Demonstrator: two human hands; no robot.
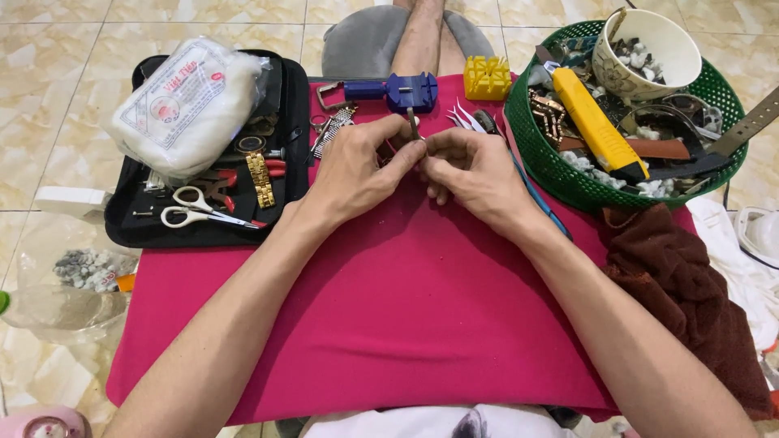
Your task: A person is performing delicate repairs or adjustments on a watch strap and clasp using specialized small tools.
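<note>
A small dark metal piece (pixel 414 126), thin and roughly upright, sits pinched between both hands above the pink cloth.

Both forearms are bare to the elbows, with no sleeves, watch, bracelet or rings showing on the left hand (pixel 355 166) or the right hand (pixel 473 172). A white garment with a dark printed patch covers the torso at the lower edge of the pink cloth (pixel 389 324). Beyond that cloth's far edge, a bare lower leg shows.
</note>
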